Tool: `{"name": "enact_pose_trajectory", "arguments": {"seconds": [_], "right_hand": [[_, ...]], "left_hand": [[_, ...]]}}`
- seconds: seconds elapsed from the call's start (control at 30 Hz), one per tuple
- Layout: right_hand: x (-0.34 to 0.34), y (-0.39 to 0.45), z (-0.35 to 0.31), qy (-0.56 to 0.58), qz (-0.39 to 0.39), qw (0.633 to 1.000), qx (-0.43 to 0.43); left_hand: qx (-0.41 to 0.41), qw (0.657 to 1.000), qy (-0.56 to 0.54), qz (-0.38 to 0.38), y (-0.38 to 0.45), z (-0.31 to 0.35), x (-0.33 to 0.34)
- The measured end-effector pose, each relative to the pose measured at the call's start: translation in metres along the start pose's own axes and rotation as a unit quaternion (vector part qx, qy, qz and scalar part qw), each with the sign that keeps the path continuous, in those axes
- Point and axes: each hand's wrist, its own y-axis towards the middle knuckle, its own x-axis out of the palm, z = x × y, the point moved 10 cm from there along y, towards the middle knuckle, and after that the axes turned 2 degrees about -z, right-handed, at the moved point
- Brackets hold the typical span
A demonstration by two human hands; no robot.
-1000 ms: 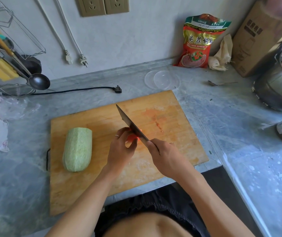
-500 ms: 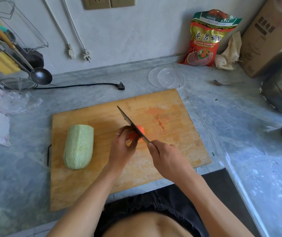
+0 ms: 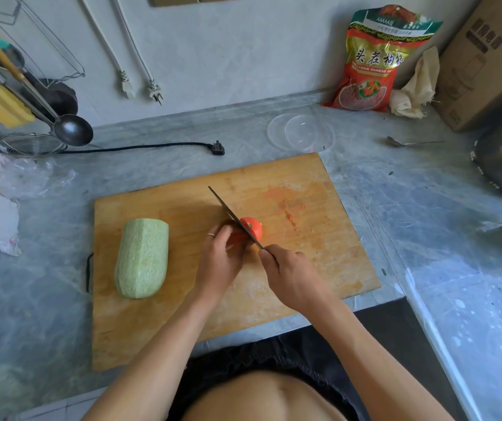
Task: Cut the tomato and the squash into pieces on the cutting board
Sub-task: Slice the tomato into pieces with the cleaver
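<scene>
Gripping dark-bladed kitchen knife (image 3: pixel 236 218) with right hand (image 3: pixel 292 275), blade apparently sinking into small red tomato (image 3: pixel 252 227); left hand (image 3: pixel 221 256) curling fingers onto tomato's left side, mid wooden cutting board (image 3: pixel 319 268); peeled pale-green squash (image 3: pixel 142 258) lying left.

Grey marble counter (image 3: pixel 426 226) under cutting board (image 3: pixel 183 323), clear lid (image 3: pixel 301 135), spoon (image 3: pixel 407 143)

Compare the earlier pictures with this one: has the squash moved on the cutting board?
No. The squash lies at the same spot near the cutting board's left edge, beside the black handle loop; only the camera shifted.
</scene>
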Motion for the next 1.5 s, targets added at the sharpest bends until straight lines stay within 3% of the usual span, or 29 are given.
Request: {"name": "enact_pose_trajectory", "arguments": {"seconds": [0.53,0.73,1.03,1.5], "right_hand": [[-0.001,0.000,0.012,0.014,0.072,0.996,-0.040],[0.007,-0.018,0.020,-0.026,0.054,0.998,-0.035],[0.001,0.005,0.014,0.023,0.053,0.998,-0.030],[-0.002,0.017,0.002,0.046,0.043,0.997,-0.045]], "left_hand": [[-0.013,1.000,-0.008,0.020,-0.006,0.001,-0.005],[-0.055,0.997,-0.039,0.025,-0.008,-0.003,-0.006],[-0.093,0.993,-0.064,0.032,-0.029,-0.029,-0.012],[-0.166,0.986,0.008,0.013,-0.030,-0.050,-0.013]]}}
